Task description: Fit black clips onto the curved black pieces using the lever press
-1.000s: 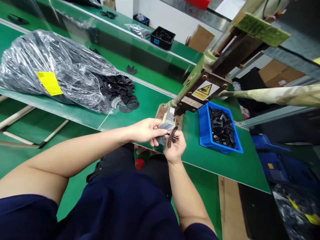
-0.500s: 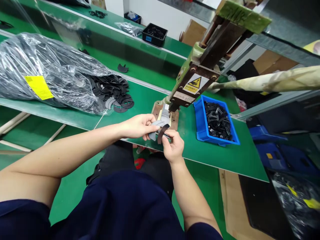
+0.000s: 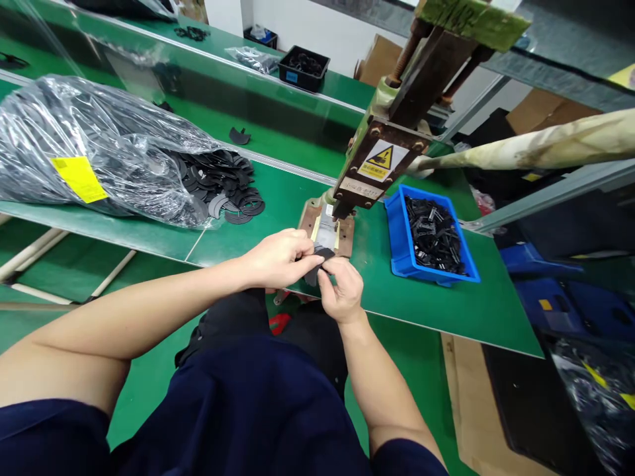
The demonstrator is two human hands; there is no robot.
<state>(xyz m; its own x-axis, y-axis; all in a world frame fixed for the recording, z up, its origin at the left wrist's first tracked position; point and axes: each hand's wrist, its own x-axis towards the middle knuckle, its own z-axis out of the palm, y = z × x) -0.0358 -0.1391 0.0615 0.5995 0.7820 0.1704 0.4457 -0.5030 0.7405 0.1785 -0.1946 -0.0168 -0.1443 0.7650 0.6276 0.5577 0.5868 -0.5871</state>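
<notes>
Both hands meet at the bench edge, in front of the base (image 3: 350, 238) of a press (image 3: 372, 158). My left hand (image 3: 282, 259) is closed on a dark, curved flat piece (image 3: 311, 276), thumb on top. My right hand (image 3: 342, 287) pinches the same piece, or one lying against it, from the other side; the fingers hide where they join. Similar black crescent pieces (image 3: 243, 198) spill from a clear plastic bag (image 3: 99, 145) on the left. Right of the press stands a blue bin (image 3: 404, 264) of small black plastic parts (image 3: 434, 235).
A single dark piece (image 3: 239, 136) lies on the green surface behind a clear panel. A black tray (image 3: 303, 82) of dark parts stands farther back. The press head hangs just beyond my hands, and a wrapped bar (image 3: 536, 145) reaches in from the right.
The two curved pieces, held apart at an angle earlier, now lie together between my hands. My left thumb has come closer to my right fingers. The view has shifted slightly.
</notes>
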